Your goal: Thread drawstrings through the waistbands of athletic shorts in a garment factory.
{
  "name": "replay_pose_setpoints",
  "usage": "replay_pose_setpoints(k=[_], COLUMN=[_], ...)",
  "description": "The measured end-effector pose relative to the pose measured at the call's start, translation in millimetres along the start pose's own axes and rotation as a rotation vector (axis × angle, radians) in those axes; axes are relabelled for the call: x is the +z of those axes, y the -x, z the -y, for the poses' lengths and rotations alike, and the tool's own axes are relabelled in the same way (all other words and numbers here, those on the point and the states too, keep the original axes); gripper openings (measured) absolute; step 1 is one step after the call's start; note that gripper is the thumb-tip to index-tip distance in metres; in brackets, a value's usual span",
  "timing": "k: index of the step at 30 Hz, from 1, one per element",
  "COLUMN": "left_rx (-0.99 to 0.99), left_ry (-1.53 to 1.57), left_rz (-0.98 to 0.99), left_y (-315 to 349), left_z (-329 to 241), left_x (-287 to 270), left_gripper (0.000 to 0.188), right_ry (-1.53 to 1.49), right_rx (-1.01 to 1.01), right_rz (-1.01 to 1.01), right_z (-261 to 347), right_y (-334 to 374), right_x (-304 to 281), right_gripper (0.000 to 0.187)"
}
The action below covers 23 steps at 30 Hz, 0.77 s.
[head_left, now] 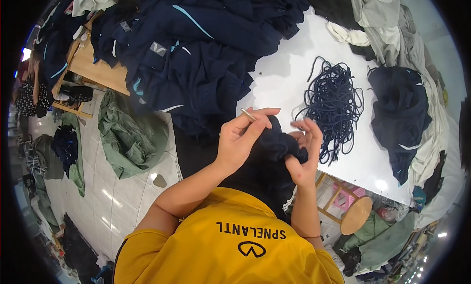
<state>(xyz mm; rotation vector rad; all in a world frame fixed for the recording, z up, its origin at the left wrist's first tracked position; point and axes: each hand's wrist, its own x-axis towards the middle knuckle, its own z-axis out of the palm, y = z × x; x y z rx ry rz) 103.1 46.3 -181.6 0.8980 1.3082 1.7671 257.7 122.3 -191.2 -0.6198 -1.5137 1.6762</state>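
Note:
My left hand pinches a thin, pale rod between thumb and fingers, its index finger stretched out over the cloth. What kind of tool the rod is, I cannot make out. A dark navy garment lies bunched in front of my chest. On its right side my right hand grips a gathered edge with thumb and fingers, the upper fingertips slightly blurred. To the right of that hand, a tangled heap of navy cords rests on the white table, apart from both hands.
A large pile of navy garments with light blue trim covers the table's far left. Another navy garment lies at the right, beside pale cloth. A wooden stool stands below the table; a green sack sits on the tiled floor.

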Motion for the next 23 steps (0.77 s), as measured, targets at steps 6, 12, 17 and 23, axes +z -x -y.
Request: replay_pose_setpoints(k=[6, 12, 17, 23], left_rx=[0.493, 0.601, 0.386, 0.428], left_ry=[-0.224, -0.128, 0.284, 0.488], left_rz=[-0.029, -0.209, -0.396, -0.673], left_y=[-3, -19, -16, -14], left_z=[-22, -29, -25, -73], left_x=[-12, -49, -75, -223], left_gripper=[0.017, 0.034, 0.026, 0.028], right_ry=[0.673, 1.225, 1.455, 1.706], right_rx=[-0.15, -0.242, -0.346, -0.106], right_rz=[-0.099, -0.422, -0.461, -0.615], right_z=[1, -8, -11, -28], right_y=[-33, -32, -5, 45], right_x=[-32, -101, -131, -223], right_gripper=[0.076, 0.065, 0.055, 0.067])
